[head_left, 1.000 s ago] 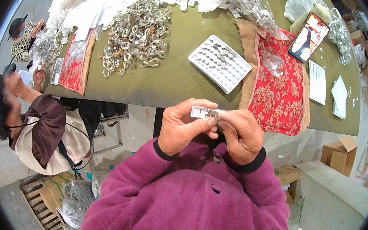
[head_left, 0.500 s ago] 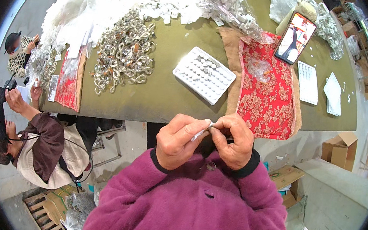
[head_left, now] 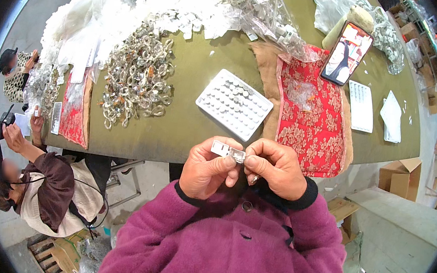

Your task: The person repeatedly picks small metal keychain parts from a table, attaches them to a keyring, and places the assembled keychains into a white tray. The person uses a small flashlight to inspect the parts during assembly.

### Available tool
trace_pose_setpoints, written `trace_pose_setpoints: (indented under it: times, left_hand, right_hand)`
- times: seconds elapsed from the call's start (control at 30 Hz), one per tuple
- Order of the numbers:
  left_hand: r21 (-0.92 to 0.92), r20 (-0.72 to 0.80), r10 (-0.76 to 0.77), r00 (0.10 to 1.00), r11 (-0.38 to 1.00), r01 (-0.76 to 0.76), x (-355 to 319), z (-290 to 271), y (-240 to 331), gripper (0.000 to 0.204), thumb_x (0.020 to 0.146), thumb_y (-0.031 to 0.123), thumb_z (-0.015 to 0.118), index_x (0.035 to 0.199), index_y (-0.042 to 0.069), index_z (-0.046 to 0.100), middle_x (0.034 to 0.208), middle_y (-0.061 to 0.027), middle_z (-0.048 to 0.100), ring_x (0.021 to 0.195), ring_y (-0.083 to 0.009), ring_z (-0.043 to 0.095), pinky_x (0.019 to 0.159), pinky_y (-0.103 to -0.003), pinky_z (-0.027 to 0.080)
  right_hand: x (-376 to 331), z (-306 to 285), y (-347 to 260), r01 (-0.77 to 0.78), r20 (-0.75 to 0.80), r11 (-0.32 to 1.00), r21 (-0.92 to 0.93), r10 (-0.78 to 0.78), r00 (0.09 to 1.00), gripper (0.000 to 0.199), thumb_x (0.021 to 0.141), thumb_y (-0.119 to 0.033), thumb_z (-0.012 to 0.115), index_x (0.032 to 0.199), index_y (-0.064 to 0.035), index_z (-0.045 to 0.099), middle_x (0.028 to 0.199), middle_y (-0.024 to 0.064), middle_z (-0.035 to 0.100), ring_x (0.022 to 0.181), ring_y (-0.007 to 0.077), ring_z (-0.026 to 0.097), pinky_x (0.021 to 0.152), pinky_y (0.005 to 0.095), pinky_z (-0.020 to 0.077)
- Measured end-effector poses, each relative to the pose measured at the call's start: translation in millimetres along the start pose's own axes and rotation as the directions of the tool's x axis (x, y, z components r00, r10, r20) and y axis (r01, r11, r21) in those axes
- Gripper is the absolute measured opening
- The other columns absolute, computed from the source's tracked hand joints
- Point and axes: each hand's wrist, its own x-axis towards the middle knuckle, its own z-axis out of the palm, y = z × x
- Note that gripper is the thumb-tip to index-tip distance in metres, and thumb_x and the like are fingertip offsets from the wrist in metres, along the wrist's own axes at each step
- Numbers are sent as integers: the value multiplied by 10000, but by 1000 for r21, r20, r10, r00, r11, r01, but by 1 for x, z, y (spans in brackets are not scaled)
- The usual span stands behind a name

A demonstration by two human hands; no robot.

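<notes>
In left grip (head_left: pixel 202 171), white case (head_left: pixel 220 148), right hand (head_left: pixel 277 168) beside

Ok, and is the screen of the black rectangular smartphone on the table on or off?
On: the black rectangular smartphone, leaning against a beige padded roll, shows a bright, coloured image.

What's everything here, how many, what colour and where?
table: one, green, in front
small case: one, mostly white, centre
trays: several, white, on the table
discs: many, silvery, in middle tray
coiled cords: many, greyish, left of centre
flowered cloths: two, red, left and right
phone: one, black, by right cloth
plastic bags: several, clear, table's back
open box: one, brown, right
people: two, dark and cream clothes, left
left hand: one, purple-sleeved, holding case
right hand: one, purple-sleeved, at case's end
</notes>
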Motion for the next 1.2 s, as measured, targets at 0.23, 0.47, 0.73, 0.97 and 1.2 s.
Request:
trace_pose_setpoints:
  times: [0.23, 0.47, 0.73, 0.97, 1.2]
  left_hand:
    - [83, -102, 45, 994, 996, -36, 4, -9, 22, 251, 994, 37, 691, 1222, -39, 621, 1067, -171, 694, 877, -253, 729, 644, -338, 662]
    - [236, -184, 140, 973, 967, -94, 5, -9, 25, 230, 925, -49, 651, 1154, -31, 645, 1032, -154, 680, 784, -231, 675, 621, -339, 576]
    - [228, -122, 231, 965, 953, -199, 14, -2, 18, 269, 802, -124, 558, 1011, -7, 681, 914, -108, 651, 640, -155, 527, 554, -273, 409]
    - [405, -230, 247, 941, 904, -138, 4, 20, 11, 258, 922, -69, 675, 1176, -49, 718, 1001, -110, 740, 741, -142, 650, 610, -296, 543]
    - [425, -63, 129, 990, 901, -90, -3, 34, 1, 352, 1005, -7, 704, 1355, -36, 679, 1107, -82, 740, 869, -121, 682, 734, -276, 604]
  right_hand:
    - [40, -3, -28, 331, 34, 349, -877, -641, 767, 189, 892, -105, 787, 1030, -19, 690, 925, 130, 686, 817, 301, 684, 711, 400, 543]
    - [84, 0, -21, 162, 116, 22, -987, -604, 789, 152, 896, -145, 770, 984, -49, 691, 929, 116, 613, 878, 335, 651, 757, 438, 540]
    - [90, 0, -10, 109, 130, -73, -991, -663, 738, 53, 863, -83, 668, 877, -53, 627, 930, 123, 584, 882, 310, 617, 760, 431, 524]
    - [51, 0, -21, 430, 85, 294, -853, -736, 672, 119, 880, -40, 716, 976, -3, 657, 978, 133, 649, 880, 344, 655, 751, 427, 537]
    - [13, 4, 3, 648, 212, 205, -734, -836, 506, 305, 840, 56, 763, 1121, -26, 678, 998, 138, 662, 830, 330, 670, 739, 417, 565]
